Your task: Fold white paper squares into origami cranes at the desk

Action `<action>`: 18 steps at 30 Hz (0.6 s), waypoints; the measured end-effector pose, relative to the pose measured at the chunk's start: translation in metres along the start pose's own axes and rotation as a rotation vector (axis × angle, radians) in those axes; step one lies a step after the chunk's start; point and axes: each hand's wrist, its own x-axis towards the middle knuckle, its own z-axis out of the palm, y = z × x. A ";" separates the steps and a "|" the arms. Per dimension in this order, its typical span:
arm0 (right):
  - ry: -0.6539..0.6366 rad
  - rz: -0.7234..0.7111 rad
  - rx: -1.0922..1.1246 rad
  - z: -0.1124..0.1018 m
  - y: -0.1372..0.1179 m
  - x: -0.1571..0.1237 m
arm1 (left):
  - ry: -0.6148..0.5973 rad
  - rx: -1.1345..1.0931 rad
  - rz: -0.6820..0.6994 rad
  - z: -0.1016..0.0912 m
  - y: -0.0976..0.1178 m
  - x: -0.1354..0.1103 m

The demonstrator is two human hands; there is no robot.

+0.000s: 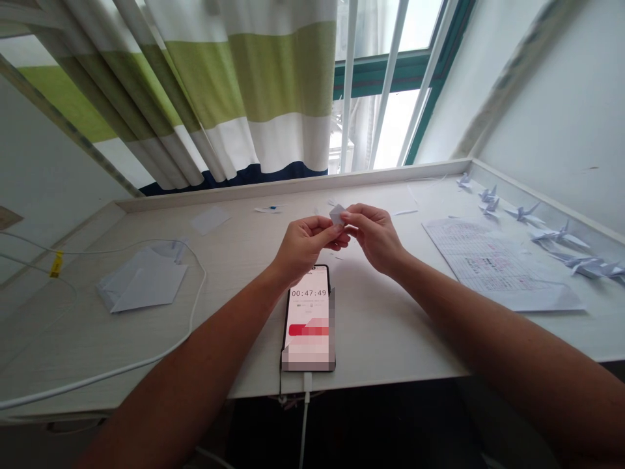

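Observation:
A small folded piece of white paper (336,213) is held up over the middle of the desk, pinched between both hands. My left hand (309,245) grips its lower left part between thumb and fingers. From the other side, my right hand (374,234) pinches its right edge, fingertips almost meeting those of the left. The fingers cover part of the paper. Below the hands lies a phone (309,312) showing a running timer, with a charging cable (305,423) plugged into its lower end.
Several folded paper cranes (525,213) line the desk's right edge. Beside them lies a written sheet (493,264). Stacked white paper (146,277) rests at left, near a looping white cable (198,293). A loose paper (209,219) and a small blue-and-white item (270,209) lie farther back.

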 end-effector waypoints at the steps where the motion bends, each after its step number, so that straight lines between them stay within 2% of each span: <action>1: 0.008 0.009 0.003 0.000 0.000 0.000 | -0.002 0.005 0.004 0.000 -0.001 0.000; 10: 0.069 -0.021 -0.074 0.007 0.004 -0.004 | -0.022 0.155 0.067 -0.003 -0.007 0.001; 18: 0.005 0.033 -0.054 -0.004 0.003 0.002 | 0.001 0.149 0.033 -0.007 -0.011 0.002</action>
